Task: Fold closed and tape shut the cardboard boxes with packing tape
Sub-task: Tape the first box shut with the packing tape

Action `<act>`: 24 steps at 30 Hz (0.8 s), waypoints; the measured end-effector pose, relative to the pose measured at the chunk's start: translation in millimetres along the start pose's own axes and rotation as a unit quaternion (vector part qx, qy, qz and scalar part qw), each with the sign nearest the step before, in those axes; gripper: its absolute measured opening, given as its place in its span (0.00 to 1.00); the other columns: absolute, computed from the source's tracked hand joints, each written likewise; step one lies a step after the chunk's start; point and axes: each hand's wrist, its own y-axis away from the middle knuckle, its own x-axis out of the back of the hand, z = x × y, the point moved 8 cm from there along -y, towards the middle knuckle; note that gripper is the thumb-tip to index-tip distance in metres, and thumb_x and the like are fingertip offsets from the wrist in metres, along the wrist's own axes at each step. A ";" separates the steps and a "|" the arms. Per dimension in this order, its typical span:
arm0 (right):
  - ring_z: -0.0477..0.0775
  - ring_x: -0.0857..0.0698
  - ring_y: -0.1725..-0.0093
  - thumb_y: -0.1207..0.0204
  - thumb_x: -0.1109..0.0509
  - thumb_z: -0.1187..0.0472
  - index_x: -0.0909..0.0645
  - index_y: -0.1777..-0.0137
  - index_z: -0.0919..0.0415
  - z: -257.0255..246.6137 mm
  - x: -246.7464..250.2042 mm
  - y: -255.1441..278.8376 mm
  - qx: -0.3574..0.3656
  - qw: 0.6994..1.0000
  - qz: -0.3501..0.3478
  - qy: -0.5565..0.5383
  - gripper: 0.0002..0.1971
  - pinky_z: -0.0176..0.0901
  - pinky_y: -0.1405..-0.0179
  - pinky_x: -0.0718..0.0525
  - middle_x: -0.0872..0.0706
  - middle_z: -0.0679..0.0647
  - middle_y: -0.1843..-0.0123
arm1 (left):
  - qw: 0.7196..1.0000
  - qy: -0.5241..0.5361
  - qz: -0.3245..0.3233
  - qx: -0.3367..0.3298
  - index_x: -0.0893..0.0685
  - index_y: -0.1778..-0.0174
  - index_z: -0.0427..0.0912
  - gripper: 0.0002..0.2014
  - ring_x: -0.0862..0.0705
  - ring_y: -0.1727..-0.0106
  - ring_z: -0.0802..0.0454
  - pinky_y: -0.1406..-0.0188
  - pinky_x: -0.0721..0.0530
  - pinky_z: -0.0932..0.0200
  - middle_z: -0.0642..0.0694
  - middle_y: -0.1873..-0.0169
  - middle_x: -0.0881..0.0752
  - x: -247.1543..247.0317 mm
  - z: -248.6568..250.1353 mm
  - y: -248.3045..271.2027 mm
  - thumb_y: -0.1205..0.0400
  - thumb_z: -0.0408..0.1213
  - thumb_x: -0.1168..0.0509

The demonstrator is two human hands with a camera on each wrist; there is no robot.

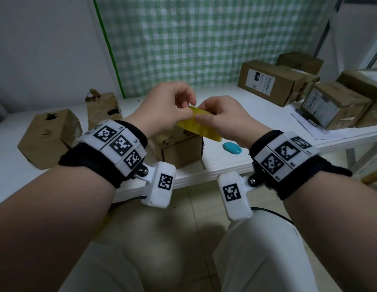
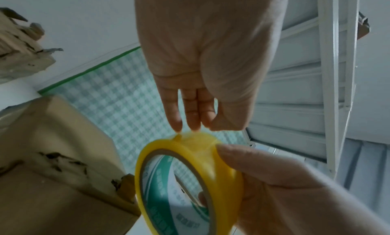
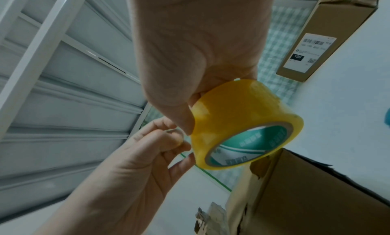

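A yellow packing tape roll is held in the air above the table. My right hand grips it, thumb on the outer face and fingers through the core. My left hand has curled fingers at the roll's top edge and pinches the small raised tape end. Under both hands stands a brown cardboard box with torn top edges; the hands hide most of its top.
Two torn boxes stand on the white table at the left. Labelled boxes are stacked at the back right, on a paper sheet. A small blue cutter lies right of the middle box.
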 end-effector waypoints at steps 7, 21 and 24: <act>0.51 0.19 0.55 0.23 0.30 0.55 0.16 0.51 0.58 1.5 8.0 -1.4 -0.013 0.999 0.035 0.016 0.07 0.39 0.64 0.23 0.17 0.52 0.56 | 0.985 -0.167 -0.006 0.031 0.20 0.31 0.42 0.17 0.19 0.36 0.50 0.37 0.26 0.58 0.46 0.36 0.17 -1.2 -5.9 -3.1 0.16 0.36 0.40; 0.51 0.20 0.54 0.24 0.32 0.54 0.14 0.51 0.58 -8.1 6.5 -4.6 -0.004 0.992 0.066 0.105 0.09 0.40 0.60 0.27 0.17 0.52 0.57 | 0.914 -0.402 0.050 -0.001 0.30 0.72 0.42 0.15 0.28 0.65 0.46 0.68 0.33 0.55 0.49 0.74 0.34 -11.8 24.4 1.7 0.20 0.24 0.40; 0.51 0.20 0.54 0.24 0.32 0.54 0.14 0.51 0.58 -7.0 7.0 -4.6 -0.010 0.992 0.061 0.108 0.09 0.41 0.60 0.26 0.17 0.52 0.56 | 0.897 -0.440 0.031 -0.019 0.33 0.69 0.43 0.14 0.29 0.66 0.47 0.71 0.34 0.55 0.49 0.73 0.37 -16.1 28.8 2.4 0.22 0.24 0.41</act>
